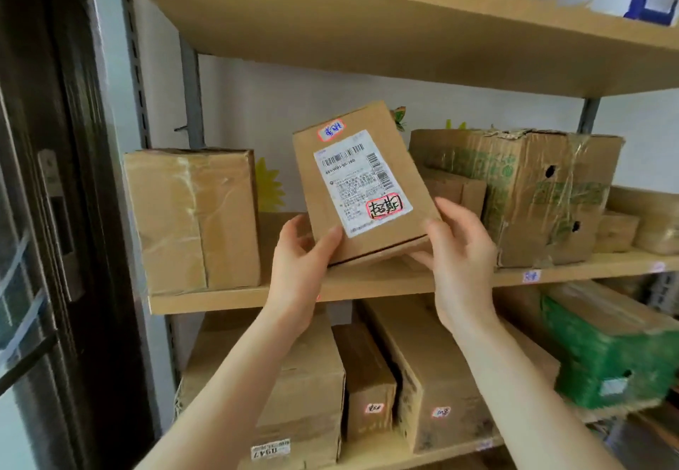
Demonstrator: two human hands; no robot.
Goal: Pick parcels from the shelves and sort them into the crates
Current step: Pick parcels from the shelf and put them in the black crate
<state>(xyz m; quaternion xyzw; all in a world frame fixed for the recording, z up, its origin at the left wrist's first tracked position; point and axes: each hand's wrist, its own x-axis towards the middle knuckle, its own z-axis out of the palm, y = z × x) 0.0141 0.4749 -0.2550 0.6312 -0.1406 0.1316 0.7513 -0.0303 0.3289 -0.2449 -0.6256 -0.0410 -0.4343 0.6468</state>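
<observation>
Left hand [299,260] and right hand [459,256] grip labelled parcel [362,183], fingers curled round its lower corners above middle shelf [367,291]; sorting pending, crates unseen.

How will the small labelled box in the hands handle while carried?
Probably stiff: the box shows flat faces and crisp edges. Likely light: the left hand and right hand hold it tilted by its lower corners. Matte cardboard should grip well.
</observation>
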